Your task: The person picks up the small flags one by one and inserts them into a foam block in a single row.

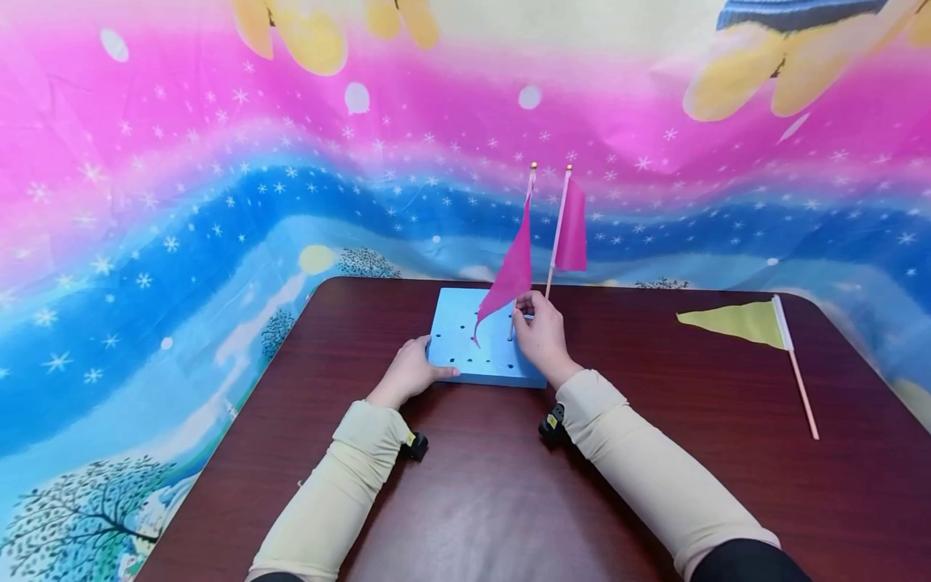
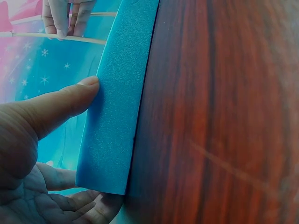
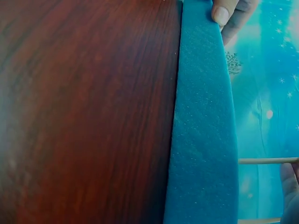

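Observation:
A light-blue foam block (image 1: 494, 349) with rows of small holes lies on the table. My left hand (image 1: 410, 368) holds its front left corner; in the left wrist view the thumb (image 2: 70, 102) presses the front edge and the fingers wrap the left side. With my right hand (image 1: 541, 331) I pinch the stick of a pink triangular flag (image 1: 512, 271), whose lower end meets a hole on the block's right part. Another pink flag (image 1: 572, 230) stands nearly upright just behind that hand, its base hidden. The right wrist view shows the held stick (image 3: 264, 161) above the block's edge (image 3: 205, 116).
A yellow triangular flag (image 1: 742, 325) on a wooden stick lies at the right side of the dark brown table (image 1: 494, 485). Behind the table's far edge hangs a colourful printed cloth (image 1: 407, 178).

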Available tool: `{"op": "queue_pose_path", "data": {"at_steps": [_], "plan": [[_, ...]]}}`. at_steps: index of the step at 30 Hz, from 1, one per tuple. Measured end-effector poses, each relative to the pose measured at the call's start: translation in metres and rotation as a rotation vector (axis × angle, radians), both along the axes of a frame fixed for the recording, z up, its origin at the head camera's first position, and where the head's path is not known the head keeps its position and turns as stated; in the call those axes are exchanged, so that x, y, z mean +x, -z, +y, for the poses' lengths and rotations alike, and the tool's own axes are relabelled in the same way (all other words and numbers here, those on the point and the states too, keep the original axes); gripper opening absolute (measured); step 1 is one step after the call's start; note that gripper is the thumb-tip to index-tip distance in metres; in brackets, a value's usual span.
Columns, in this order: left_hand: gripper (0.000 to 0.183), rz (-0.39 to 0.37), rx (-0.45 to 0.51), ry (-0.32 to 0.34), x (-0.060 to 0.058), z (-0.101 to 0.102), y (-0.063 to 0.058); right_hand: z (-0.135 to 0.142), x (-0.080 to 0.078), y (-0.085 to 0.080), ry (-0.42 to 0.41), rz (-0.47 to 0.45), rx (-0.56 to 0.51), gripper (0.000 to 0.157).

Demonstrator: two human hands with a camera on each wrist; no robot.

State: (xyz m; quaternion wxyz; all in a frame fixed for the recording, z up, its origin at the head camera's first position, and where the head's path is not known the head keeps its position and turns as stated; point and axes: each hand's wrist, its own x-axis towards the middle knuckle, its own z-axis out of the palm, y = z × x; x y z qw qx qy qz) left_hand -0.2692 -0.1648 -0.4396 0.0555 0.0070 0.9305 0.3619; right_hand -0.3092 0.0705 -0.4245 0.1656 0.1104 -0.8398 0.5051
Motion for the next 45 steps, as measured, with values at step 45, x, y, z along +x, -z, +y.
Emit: {"op": "queue_pose_path", "data": {"at_steps": [45], "plan": [[0.092,0.043,0.003,0.032,-0.002,-0.002,0.007,0.014,0.012,0.004,0.030,-0.028,0.070,0.018]]}}
